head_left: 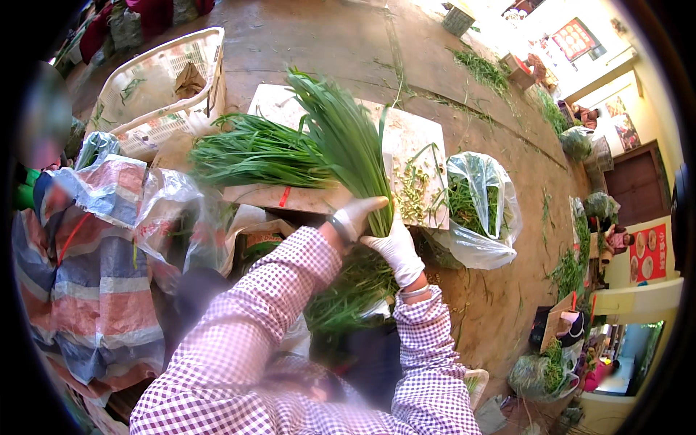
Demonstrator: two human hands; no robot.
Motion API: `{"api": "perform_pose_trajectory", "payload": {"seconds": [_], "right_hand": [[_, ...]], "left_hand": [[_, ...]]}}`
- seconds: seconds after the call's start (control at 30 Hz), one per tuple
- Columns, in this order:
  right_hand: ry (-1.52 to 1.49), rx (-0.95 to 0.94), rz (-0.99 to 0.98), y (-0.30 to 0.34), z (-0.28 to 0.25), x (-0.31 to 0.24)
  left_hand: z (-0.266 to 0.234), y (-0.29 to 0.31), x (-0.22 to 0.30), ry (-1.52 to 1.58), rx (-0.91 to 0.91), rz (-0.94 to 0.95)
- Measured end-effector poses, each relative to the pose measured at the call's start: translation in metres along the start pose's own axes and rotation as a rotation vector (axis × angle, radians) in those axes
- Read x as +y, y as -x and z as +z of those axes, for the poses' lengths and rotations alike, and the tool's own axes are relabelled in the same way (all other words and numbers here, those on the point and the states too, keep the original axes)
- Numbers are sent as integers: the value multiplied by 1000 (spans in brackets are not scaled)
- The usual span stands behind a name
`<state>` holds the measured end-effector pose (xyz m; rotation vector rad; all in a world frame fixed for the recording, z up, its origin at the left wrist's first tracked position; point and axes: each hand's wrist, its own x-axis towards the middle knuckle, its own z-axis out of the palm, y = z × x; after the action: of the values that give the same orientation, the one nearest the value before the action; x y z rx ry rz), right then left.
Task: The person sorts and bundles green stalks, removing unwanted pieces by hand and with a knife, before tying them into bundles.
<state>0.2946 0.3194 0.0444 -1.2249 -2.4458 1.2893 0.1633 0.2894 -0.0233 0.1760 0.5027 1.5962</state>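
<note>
Both hands wear thin white gloves and meet at the lower end of an upright bunch of garlic chives (pixel 348 134). My left hand (pixel 355 217) is closed round the stems, its thumb lying across them. Just below and to the right, my right hand (pixel 396 250) is closed at the stem ends. The bunch's leaves fan up and to the left over a pale board (pixel 428 138). Another pile of garlic chives (pixel 254 154) lies flat on the board's left side. Small yellowish trimmings (pixel 412 192) are scattered at its right.
Right of the board sits a clear plastic bag (pixel 504 210) of greens. A white plastic basket (pixel 156 65) stands at the far left, near a striped woven sack (pixel 109 283). Loose greens (pixel 351 290) lie below my hands. Other people and bagged greens are along the right side.
</note>
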Motion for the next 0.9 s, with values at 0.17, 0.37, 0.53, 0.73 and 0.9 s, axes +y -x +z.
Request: {"api": "perform_pose_trajectory", "payload": {"seconds": [0.17, 0.37, 0.53, 0.73, 0.9], "right_hand": [[109, 280, -39, 10, 15, 10], [282, 303, -217, 39, -16, -14], [-411, -195, 155, 59, -47, -47], [-580, -290, 340, 97, -76, -54], [-502, -248, 296, 123, -93, -35]], "left_hand": [[0, 18, -13, 162, -47, -84], [15, 31, 0, 258, -45, 43], [49, 76, 29, 87, 40, 17], [67, 149, 45, -361, 147, 66], [43, 191, 26, -460, 454, 421]]}}
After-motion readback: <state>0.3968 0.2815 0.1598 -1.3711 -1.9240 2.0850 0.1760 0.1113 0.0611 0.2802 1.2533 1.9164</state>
